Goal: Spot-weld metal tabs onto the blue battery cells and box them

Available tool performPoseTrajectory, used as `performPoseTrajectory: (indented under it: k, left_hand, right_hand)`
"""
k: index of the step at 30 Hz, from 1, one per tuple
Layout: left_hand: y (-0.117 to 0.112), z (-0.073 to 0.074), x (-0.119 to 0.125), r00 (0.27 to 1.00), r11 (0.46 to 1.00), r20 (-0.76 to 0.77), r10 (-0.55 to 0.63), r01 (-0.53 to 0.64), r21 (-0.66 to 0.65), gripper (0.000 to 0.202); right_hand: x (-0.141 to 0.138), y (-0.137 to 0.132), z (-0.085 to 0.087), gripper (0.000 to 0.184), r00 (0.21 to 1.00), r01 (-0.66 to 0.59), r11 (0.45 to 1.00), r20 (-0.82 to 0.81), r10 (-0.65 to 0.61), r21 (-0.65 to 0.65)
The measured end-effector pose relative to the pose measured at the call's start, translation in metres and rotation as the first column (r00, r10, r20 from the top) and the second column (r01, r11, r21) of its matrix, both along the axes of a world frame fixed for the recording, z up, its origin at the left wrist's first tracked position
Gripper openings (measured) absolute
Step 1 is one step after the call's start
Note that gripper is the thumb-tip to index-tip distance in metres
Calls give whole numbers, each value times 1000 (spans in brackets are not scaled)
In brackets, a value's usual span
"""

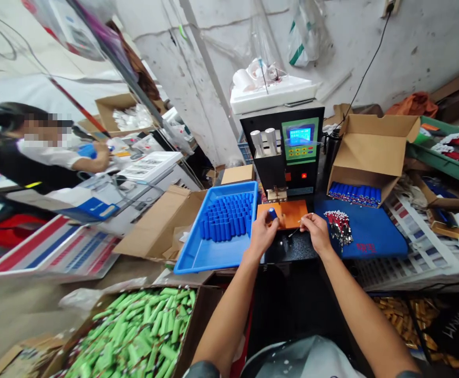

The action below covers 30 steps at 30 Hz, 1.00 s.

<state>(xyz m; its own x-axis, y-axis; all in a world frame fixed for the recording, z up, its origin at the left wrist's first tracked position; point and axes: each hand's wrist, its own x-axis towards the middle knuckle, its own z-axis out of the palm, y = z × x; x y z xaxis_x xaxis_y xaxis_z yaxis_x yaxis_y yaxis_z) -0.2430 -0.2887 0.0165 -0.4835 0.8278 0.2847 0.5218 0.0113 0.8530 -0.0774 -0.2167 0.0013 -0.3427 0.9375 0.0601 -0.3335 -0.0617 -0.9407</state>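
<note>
My left hand grips a blue cylindrical battery cell between thumb and fingers, at the left part of an orange block. The block sits under the electrodes of a black spot welder with a lit screen. To the right of the cell, my right hand pinches a thin wire lead, whose end hangs below the fingers. A pile of red, black and white leads lies near my right hand on a blue mat.
Left of the welder, a blue tray holds many upright blue cells. An open cardboard box with blue cells stands right. Green cells fill a box at lower left. A co-worker sits at far left.
</note>
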Motion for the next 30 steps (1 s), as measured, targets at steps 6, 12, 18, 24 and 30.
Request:
performPoseTrajectory:
  k: [6, 12, 18, 24, 30]
  left_hand:
    - [8, -1, -2, 963, 999, -264, 45, -47, -4, 20]
    - [24, -4, -6, 991, 999, -130, 30, -34, -25, 15]
    - [36, -6, -1, 1000, 999, 10, -21, 21, -28, 15]
    - [37, -24, 1, 983, 995, 163, -83, 73, 67, 22]
    - [33, -31, 2, 989, 998, 139, -52, 46, 44, 21]
  right_hand:
    - [4, 6, -2, 20, 1000, 7, 1000, -4, -6, 7]
    - [2, 6, -4, 20, 1000, 8, 1000, 1, -8, -15]
    - [2, 9, -3, 21, 1000, 3, 1000, 4, -3, -9]
    - [-5, 16, -4, 24, 998, 35, 999, 44, -34, -20]
    - [-20, 21, 5, 25, 996, 49, 998, 73, -45, -51]
